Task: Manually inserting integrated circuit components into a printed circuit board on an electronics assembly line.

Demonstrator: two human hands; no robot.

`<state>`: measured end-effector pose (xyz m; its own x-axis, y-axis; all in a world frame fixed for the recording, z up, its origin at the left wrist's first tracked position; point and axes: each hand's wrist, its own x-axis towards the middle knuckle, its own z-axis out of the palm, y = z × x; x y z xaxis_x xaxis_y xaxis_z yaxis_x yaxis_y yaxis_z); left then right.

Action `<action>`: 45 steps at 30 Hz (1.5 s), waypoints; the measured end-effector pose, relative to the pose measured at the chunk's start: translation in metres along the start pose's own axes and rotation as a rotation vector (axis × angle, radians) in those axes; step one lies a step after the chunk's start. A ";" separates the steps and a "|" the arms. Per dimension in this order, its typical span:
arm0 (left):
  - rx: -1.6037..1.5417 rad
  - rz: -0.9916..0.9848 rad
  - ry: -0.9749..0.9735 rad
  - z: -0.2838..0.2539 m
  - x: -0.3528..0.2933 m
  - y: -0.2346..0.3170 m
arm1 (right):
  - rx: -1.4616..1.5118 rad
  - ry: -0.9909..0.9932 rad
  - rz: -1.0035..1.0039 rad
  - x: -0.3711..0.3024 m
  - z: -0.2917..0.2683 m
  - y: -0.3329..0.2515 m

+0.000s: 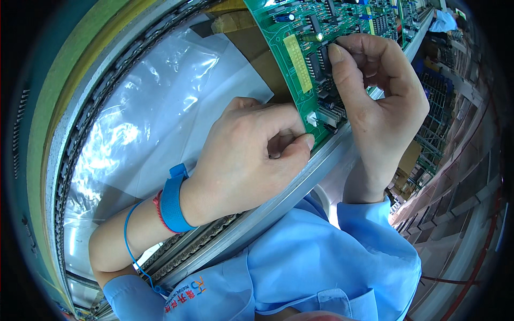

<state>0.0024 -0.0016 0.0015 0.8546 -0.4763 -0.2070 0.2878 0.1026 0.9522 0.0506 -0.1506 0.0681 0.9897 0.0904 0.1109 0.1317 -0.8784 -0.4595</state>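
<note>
Circuit board, green, densely populated: one in hand, at the upper middle of the view (pixel 308 102), its near corner over a metal rail (pixel 273 199).

Fitted on it: yellow perforated strips, two seen, the nearer one (pixel 298 64) along the left edge; blue cylindrical component at the far left, one (pixel 284 17); white connector at the near corner, one (pixel 311 119); black chips, several, not all countable, one (pixel 314 67) beside the nearer strip.

Hands, bare: two. Left hand (pixel 246 150), one: grip pinching the near left corner of the board between thumb and index finger. Right hand (pixel 380 96), one: thumb and index fingertips brought close together over the board's components, other fingers curled; whether anything is caught between the tips cannot be told.

Worn on the left wrist: blue strap, one (pixel 174 203); red braided band, one (pixel 159 211); thin blue cord, one (pixel 127 235), running down the forearm.

Garment: light-blue jacket, one (pixel 305 257).

Surroundings: clear plastic sheeting (pixel 139 123), left of the board, layers uncounted; chain runs, two, one curving along the left (pixel 67 160), one beneath the left forearm (pixel 201 247).
</note>
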 end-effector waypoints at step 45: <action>1.584 0.543 0.310 -0.001 0.019 0.074 | 0.759 0.258 -0.548 -0.032 -0.020 0.087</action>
<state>0.0405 -0.0017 0.0679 0.8031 -0.4872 0.3429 -0.5605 -0.8130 0.1578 0.0290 -0.2394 0.0416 0.7496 0.2121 0.6269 0.6613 -0.2007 -0.7228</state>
